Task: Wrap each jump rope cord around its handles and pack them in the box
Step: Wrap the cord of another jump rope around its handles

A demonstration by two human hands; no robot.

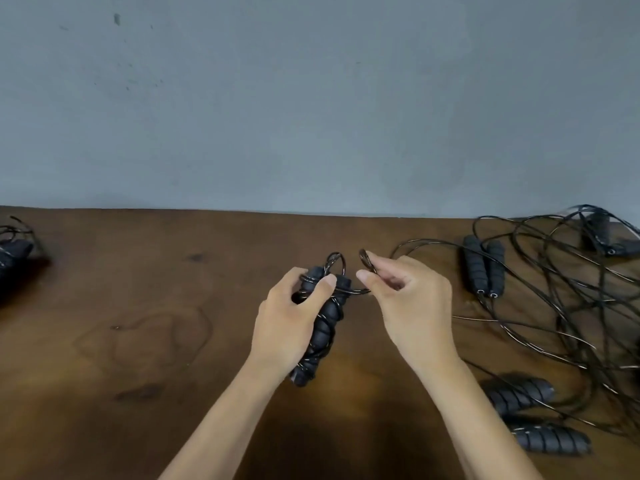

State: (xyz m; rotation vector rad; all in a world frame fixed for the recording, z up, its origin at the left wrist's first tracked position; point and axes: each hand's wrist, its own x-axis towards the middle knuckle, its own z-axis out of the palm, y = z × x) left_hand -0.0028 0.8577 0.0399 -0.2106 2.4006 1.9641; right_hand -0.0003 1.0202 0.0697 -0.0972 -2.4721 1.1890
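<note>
My left hand [289,320] gripped a pair of black foam handles [323,327] held together, fingers curled round them and the thumb pressing a turn of cord flat near their top end. My right hand [408,299] pinched the last loop of that cord [365,263] between thumb and forefinger, just beside the handles, with a short run of cord stretched between the two hands. Most of the cord already lay in spirals down the handles, so I judged this rope to be close to finished, with only the loose end left to tuck.

The cord looked thin, glossy and springy, the sort that wants to uncoil the moment pressure comes off; I judged it light but slippery, best held close to its end and kept taut. The ridged foam looked soft and easy to hold, the sensible place to grip the bundle.

Both hands hovered above the brown wooden table [156,306]. To my right lay a tangle of loose cords [571,289] with an unwrapped pair of handles [483,268] in it, and nearer me two wrapped bundles [533,417]. Another dark bundle [14,258] sat at the table's far left edge. The box was nowhere in view. A grey wall [311,98] stood behind.
</note>
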